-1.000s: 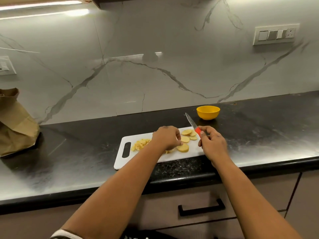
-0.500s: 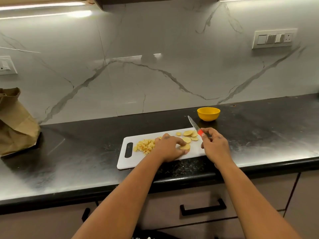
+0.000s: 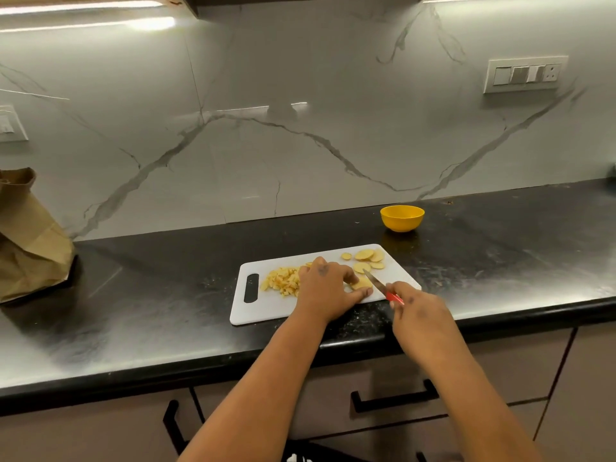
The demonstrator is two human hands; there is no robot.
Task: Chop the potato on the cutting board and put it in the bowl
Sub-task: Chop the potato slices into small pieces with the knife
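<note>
A potato slice (image 3: 361, 284) lies flat near the board's (image 3: 266, 308) front edge, toward its right end, and the left hand (image 3: 325, 288) pins it there: palm down, fingers curled with their tips on the slice's left side, thumb stretched along the front edge just below it. The right hand (image 3: 416, 311) grips the knife (image 3: 378, 284) by its red handle, fingers wrapped round it, knuckles up, over the board's front right corner; the blade runs back and to the left, its tip over the slice, with its long axis slanting from front right to back left. More round slices (image 3: 366, 258) lie overlapping in the board's back right corner, and a heap of diced potato (image 3: 283, 281) sits left of the left hand, between it and the handle slot. The board lies lengthwise near the counter's (image 3: 150, 295) front edge. A yellow bowl (image 3: 402, 217) stands upright behind the board's right end, apart from it, near the counter's back edge. A brown paper bag (image 3: 30, 235) stands at the left end. No writing is readable anywhere.
</note>
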